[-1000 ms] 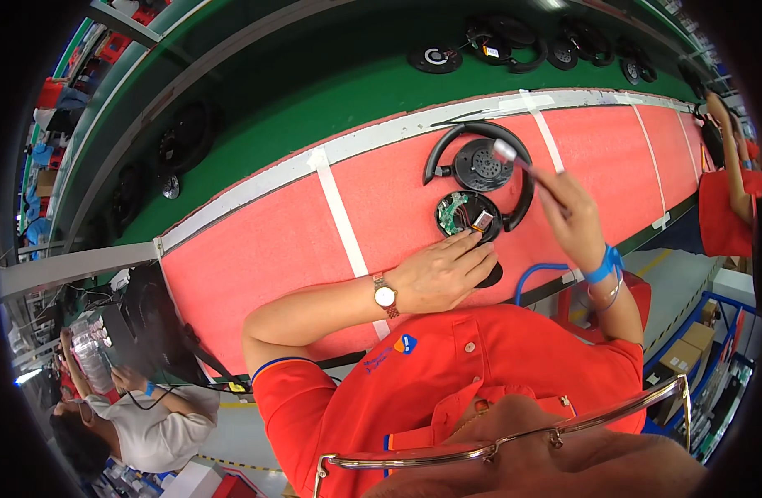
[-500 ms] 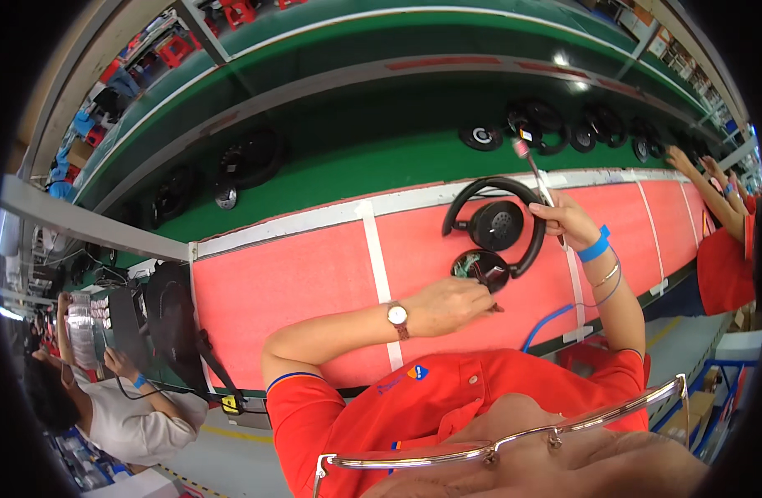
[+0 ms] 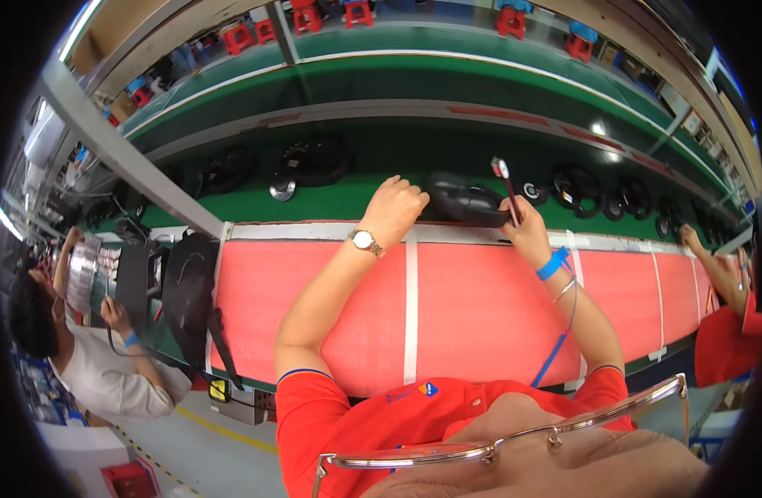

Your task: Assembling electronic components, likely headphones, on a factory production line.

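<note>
A pair of black over-ear headphones point(image 3: 468, 201), blurred by motion, is held over the green belt just past the pink mat. My right hand point(image 3: 527, 235) is closed on their right end. The same hand grips a thin, dark-handled stick point(image 3: 512, 192) with a white-and-red tip, which points up and away. My left hand point(image 3: 395, 209) is closed at the left end of the headphones, its knuckles up; the fingertips are hidden. The open ear cup and its inner parts cannot be made out.
Several black headphones point(image 3: 576, 189) lie along the green belt point(image 3: 381, 170), with more point(image 3: 314, 162) to the left. A grey post point(image 3: 136, 166) and black bag point(image 3: 190, 282) stand left of the pink mat point(image 3: 489, 307). Co-workers sit on both sides. A blue cord hangs from my right wrist.
Both hands have moved forward from the pink mat to the green belt, carrying the headphones. The stick remains in my right hand. The view has swung slightly.
</note>
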The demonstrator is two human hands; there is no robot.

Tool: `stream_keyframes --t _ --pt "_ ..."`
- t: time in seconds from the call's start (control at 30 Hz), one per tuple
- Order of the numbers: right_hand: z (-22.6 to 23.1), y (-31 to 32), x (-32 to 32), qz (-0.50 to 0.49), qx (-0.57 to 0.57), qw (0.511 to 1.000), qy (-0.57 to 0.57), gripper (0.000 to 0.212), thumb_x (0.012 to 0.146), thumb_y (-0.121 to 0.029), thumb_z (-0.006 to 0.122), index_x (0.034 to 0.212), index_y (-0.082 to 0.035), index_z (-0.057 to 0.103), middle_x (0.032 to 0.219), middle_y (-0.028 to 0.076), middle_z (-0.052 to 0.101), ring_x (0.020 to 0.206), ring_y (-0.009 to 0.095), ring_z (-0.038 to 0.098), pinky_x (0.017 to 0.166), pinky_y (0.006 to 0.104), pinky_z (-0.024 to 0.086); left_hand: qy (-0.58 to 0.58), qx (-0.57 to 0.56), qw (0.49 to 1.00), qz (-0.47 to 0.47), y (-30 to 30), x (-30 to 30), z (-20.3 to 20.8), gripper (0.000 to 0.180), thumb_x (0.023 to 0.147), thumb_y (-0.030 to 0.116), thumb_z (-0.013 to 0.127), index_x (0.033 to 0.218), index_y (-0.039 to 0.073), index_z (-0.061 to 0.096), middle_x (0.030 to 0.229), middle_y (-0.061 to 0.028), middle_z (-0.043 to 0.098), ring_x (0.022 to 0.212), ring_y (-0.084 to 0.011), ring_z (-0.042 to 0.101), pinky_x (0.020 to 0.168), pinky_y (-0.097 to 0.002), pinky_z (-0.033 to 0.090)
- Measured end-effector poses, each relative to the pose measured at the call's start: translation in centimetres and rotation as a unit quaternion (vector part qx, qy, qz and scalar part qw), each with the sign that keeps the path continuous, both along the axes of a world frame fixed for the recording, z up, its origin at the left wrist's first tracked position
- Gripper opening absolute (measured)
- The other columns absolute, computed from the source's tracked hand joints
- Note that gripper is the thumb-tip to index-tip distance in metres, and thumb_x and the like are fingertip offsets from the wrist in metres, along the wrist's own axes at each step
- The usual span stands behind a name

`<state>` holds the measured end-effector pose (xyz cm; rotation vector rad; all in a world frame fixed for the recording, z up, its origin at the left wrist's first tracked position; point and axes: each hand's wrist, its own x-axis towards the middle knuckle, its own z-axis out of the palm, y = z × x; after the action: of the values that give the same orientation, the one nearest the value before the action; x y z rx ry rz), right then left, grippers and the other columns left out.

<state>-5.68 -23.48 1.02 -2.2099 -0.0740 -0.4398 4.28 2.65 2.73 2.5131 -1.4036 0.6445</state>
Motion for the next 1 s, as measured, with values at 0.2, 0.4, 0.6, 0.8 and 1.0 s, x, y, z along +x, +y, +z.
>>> stream_keyframes --t 0.2,0.4,0.6,0.8,1.0 --pt "1.3 1.2 3.0 -0.071 0.272 0.959 0.038 0.025 0.09 -0.024 0.067 0.089 -0.002 0.055 0.062 0.0 0.05 0.048 0.006 0.044 0.043 0.0218 0.029 -0.034 -0.031 0.998 0.047 0.8 2.3 -1.5 0.009 0.071 0.002 0.067 0.076 0.006 0.061 0.081 -0.0068 0.059 0.087 -0.0239 0.057 0.083 -0.0371 0.047" --pt "-2.4 -2.7 6.4 -0.067 0.454 0.882 0.107 0.026 0.093 -0.024 0.062 0.089 0.001 0.058 0.055 0.003 0.049 0.044 0.009 0.04 0.043 0.0228 0.027 0.1 -0.035 0.993 0.054 1.7 3.0 -3.0 0.032 0.068 0.005 0.075 0.098 0.005 0.063 0.108 -0.0107 0.059 0.108 -0.0281 0.052 0.093 -0.0378 0.045" --pt "-3.0 -2.5 5.0 -0.12 0.487 0.862 0.071 0.044 0.098 -0.013 0.05 0.138 0.0 0.038 0.127 0.01 0.051 0.106 0.019 0.062 0.064 0.0265 0.047 0.18 -0.011 0.947 0.265 4.2 5.3 -2.0 0.064 0.079 0.043 0.07 0.129 0.008 0.051 0.143 -0.0186 0.038 0.137 -0.0377 0.027 0.105 -0.0718 0.018" --pt "-2.0 -1.3 2.2 -0.106 0.456 0.88 0.08 0.036 0.098 -0.014 0.049 0.132 -0.003 0.045 0.125 0.009 0.051 0.093 0.016 0.061 0.063 0.0252 0.047 0.171 -0.02 0.872 0.458 11.1 9.7 -3.3 0.074 0.07 0.043 0.078 0.136 0.023 0.049 0.15 -0.0218 0.028 0.138 -0.0485 0.02 0.104 -0.07 0.022" --pt "-0.9 1.0 0.8 -0.038 0.472 0.875 0.103 0.026 0.098 -0.012 0.049 0.122 -0.001 0.05 0.115 0.011 0.055 0.076 0.012 0.057 0.055 0.0229 0.042 0.124 -0.154 0.92 0.337 16.7 13.4 -8.4 0.048 0.074 0.02 0.074 0.119 0.02 0.058 0.133 -0.016 0.047 0.118 -0.0413 0.048 0.097 -0.0506 0.042"
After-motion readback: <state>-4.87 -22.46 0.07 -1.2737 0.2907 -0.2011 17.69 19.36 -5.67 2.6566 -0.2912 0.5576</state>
